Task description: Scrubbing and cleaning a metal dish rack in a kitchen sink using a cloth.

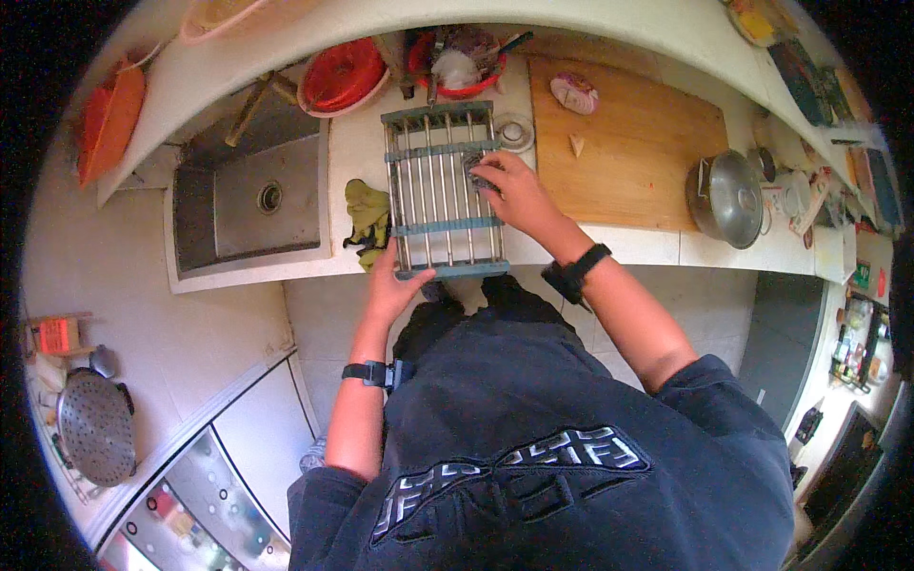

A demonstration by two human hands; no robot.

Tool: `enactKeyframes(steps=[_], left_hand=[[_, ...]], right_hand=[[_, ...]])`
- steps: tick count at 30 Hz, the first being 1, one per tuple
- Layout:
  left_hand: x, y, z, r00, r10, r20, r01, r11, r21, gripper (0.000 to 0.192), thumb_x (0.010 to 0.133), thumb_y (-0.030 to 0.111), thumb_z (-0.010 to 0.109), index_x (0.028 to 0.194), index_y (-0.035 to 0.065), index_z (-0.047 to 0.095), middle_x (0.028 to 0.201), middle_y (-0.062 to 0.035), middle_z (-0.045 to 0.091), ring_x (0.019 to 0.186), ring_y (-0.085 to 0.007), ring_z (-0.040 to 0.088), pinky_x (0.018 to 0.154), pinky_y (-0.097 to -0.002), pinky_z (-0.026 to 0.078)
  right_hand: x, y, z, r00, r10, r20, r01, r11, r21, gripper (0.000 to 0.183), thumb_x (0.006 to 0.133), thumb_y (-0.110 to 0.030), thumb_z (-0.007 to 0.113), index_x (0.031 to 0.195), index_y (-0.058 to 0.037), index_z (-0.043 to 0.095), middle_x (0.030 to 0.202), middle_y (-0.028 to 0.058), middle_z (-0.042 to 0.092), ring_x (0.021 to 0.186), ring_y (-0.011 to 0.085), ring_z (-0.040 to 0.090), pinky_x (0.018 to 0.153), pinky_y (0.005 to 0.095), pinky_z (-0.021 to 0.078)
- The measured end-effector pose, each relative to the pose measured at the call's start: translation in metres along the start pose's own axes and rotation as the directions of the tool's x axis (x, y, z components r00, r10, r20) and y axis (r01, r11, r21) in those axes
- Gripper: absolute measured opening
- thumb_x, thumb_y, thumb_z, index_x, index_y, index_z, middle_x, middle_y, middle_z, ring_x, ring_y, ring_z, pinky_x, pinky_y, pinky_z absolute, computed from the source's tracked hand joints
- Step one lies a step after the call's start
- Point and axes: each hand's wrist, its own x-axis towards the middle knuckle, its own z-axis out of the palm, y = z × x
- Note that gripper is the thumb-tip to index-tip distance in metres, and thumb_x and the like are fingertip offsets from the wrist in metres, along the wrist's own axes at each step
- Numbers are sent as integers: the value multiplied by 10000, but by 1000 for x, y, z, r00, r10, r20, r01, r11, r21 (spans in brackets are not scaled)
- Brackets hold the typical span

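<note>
A metal-tube rack [439,185] with blue-grey plastic crossbars lies on the counter in front of me. My left hand [395,289] grips its near left corner, the thumb on the end bar. In the fingers of my right hand [515,191] is a dark grey scouring pad [478,169], pressed against the rack's right side. Part of the pad is hidden by the fingers. A crumpled yellow-green cloth or glove [367,210] with dark edges lies against the rack's left side.
Left is a stainless steel sink [268,168] with a faucet [250,107]. Behind the rack stand red basins [343,75] and a red bowl [468,89] of utensils. On the right, a wooden cutting board [621,157] holds a cut red onion [574,93]; a metal pot [730,198] sits beside it.
</note>
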Motion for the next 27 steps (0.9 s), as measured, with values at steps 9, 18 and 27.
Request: enactKeyframes(steps=[9, 18, 27], left_hand=[[-5, -20, 4, 997, -72, 42, 78, 979, -188, 989, 715, 353, 847, 1435, -88, 331, 1370, -255, 513, 1276, -297, 514, 1056, -359, 398], [-6, 1, -7, 996, -88, 6, 86, 958, -273, 976, 684, 370, 860, 1446, -6, 379, 1319, -220, 566, 1217, -291, 561, 1012, -364, 442], [-8, -28, 12, 989, -90, -118, 49, 950, -309, 981, 659, 469, 831, 1452, 78, 406, 1220, -235, 622, 1148, -339, 606, 966, -397, 472]], right_hand=[[-16, -30, 1, 875, 117, 471, -108, 993, -45, 215, 731, -85, 637, 927, -5, 677, 867, 194, 626, 869, 387, 608, 794, 460, 502], [28, -71, 102, 917, -154, 367, 169, 986, -8, 242, 738, -60, 669, 972, 1, 667, 1005, 188, 606, 992, 383, 576, 838, 430, 498], [42, -69, 106, 909, -154, 386, 232, 959, -163, 220, 677, -55, 648, 891, -3, 659, 899, 192, 590, 904, 383, 595, 783, 453, 513]])
